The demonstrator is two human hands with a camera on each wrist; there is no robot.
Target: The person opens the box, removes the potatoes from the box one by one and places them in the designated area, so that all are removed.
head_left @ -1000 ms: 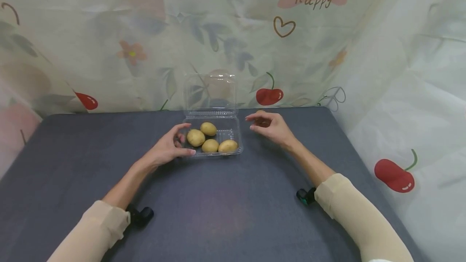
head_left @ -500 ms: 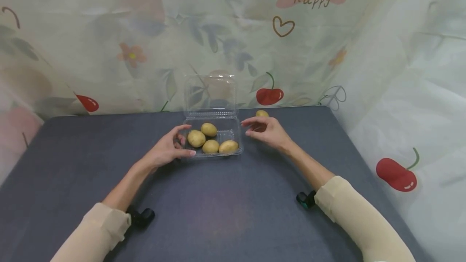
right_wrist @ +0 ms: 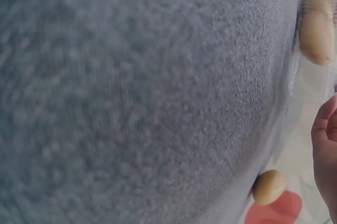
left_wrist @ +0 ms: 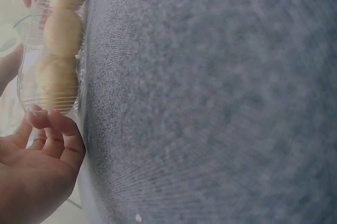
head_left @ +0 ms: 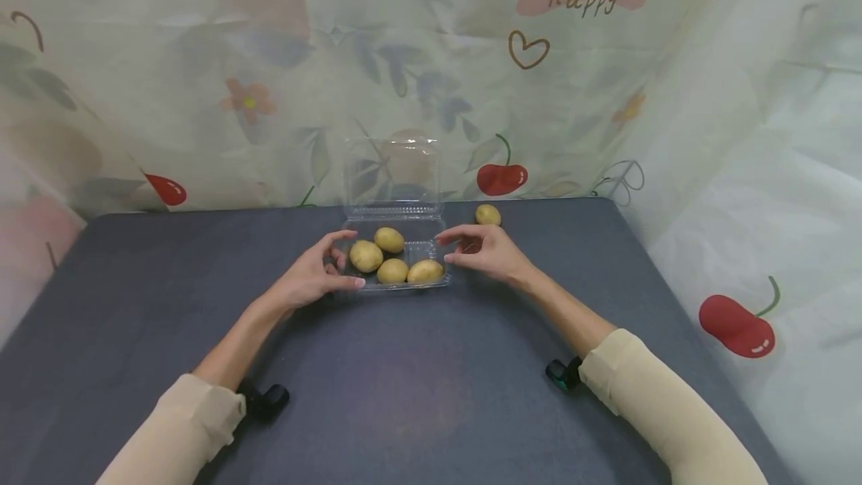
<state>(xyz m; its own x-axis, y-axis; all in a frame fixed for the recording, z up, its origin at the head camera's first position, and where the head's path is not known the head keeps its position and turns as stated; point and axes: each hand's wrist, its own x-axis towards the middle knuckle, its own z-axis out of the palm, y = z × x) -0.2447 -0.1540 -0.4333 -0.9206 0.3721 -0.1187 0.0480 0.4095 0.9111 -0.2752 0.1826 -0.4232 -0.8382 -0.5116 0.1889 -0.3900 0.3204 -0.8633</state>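
A clear plastic clamshell box [head_left: 420, 249] sits on the table with its lid [head_left: 393, 178] raised at the back. Several potatoes lie in it, such as the large potato [head_left: 366, 256] at the left and the front right potato [head_left: 426, 272]. My left hand [head_left: 311, 272] holds the box's left end, thumb at the front corner and index finger farther back; in the left wrist view its fingers [left_wrist: 58, 129] curl against the ribbed wall. My right hand [head_left: 488, 251] is at the box's right edge, fingers bent and holding nothing; I cannot tell whether it touches.
One loose potato [head_left: 488, 215] lies on the table beyond my right hand, by the back edge. The dark grey tabletop [head_left: 404, 395] stretches toward me. A printed curtain [head_left: 269, 58] hangs behind the table. Each wrist carries a small black camera [head_left: 266, 401].
My right hand has moved left and toward me, from beside the loose potato to the box's right edge, leaving that potato in view. The left hand stays on the box.
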